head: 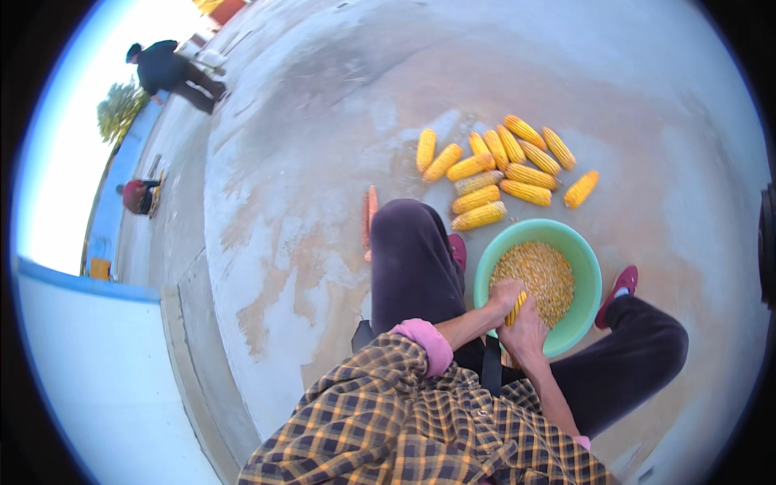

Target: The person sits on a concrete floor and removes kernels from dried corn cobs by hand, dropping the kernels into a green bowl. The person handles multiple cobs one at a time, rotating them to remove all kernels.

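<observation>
Over the near-left part of a light green plastic basin (596,285), both hands grip one yellow corn cob (515,308). My left hand (506,297) closes around its far left side, while my right hand (526,327) presses against it from the near side. Much of the cob is hidden by the fingers, so I cannot tell how many kernels are still on it. Loose corn kernels (539,273) cover the bottom of the basin, which stands on the ground between my legs. Beyond it lie several whole yellow ears of corn (529,176), loosely grouped.
Reddish bare cobs (365,221) lie beside my left knee (412,236). My shoes (622,282) flank the basin. Concrete ground (291,182) stretches around me, with a white wall (103,364) at left. One person (176,73) stands bent far off; another (139,197) is low down.
</observation>
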Available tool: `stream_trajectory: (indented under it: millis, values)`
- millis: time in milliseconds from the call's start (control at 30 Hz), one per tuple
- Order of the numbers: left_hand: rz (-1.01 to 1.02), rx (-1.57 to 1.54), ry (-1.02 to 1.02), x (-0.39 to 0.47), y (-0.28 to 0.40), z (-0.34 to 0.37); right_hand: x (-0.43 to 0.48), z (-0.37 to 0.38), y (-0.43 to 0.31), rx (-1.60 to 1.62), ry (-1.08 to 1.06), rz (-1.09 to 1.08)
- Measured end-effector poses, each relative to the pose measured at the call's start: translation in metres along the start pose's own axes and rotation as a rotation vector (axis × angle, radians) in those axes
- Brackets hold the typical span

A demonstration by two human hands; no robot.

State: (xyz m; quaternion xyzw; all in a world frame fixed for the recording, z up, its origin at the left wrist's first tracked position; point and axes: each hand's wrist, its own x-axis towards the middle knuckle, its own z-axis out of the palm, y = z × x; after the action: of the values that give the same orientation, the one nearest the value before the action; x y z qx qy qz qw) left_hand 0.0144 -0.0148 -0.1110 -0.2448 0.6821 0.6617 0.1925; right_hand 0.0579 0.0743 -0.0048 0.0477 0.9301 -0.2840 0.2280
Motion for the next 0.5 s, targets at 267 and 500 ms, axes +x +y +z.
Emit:
stream_trajectory:
  millis: [267,500]
  values:
    - [-0.332,-0.012,0.203,0.004,-0.004,0.009,-0.011,0.010,-0.003,-0.214,0.016,-0.091]
    - [-0.164,-0.065,-0.180,-0.007,-0.005,-0.004,-0.010,0.003,-0.004,-0.107,-0.039,-0.105]
